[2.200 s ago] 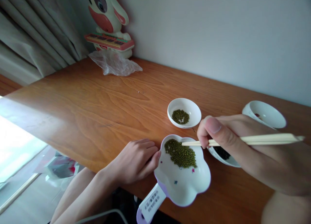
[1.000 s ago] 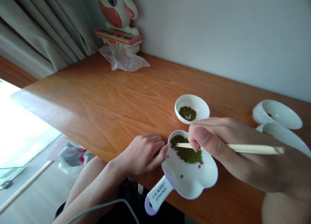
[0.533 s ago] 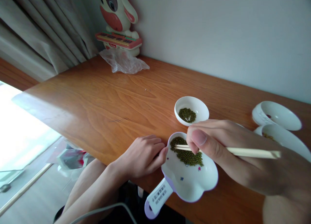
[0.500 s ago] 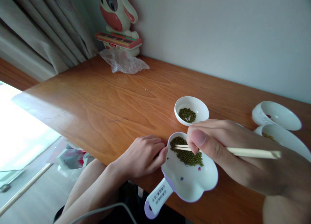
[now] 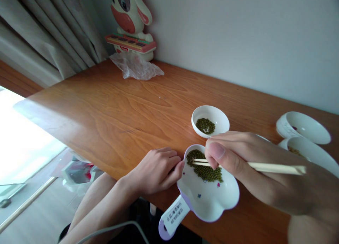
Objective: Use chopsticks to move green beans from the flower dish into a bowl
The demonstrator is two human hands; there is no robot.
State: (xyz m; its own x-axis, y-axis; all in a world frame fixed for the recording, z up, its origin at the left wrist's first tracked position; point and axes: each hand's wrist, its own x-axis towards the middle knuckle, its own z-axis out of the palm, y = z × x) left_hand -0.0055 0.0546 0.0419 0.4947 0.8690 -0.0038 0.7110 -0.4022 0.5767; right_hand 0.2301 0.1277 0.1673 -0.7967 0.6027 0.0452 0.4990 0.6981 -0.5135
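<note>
Surface: wooden table (image 5: pixel 106 109), centre frame.
Right hand (image 5: pixel 246 166): pinched around chopsticks (image 5: pixel 265 167) over green beans (image 5: pixel 205 168).
Left hand (image 5: pixel 156 170): loosely curled, empty, fingertips touching flower-shaped dish (image 5: pixel 209 198).

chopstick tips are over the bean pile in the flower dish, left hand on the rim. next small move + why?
Probably close the chopsticks on a single bean: their tips sit at the green beans in the flower-shaped dish, and no bean shows between them. The right hand grips the sticks, and the left hand touches the dish's rim. The small round bowl just beyond already holds beans.
</note>
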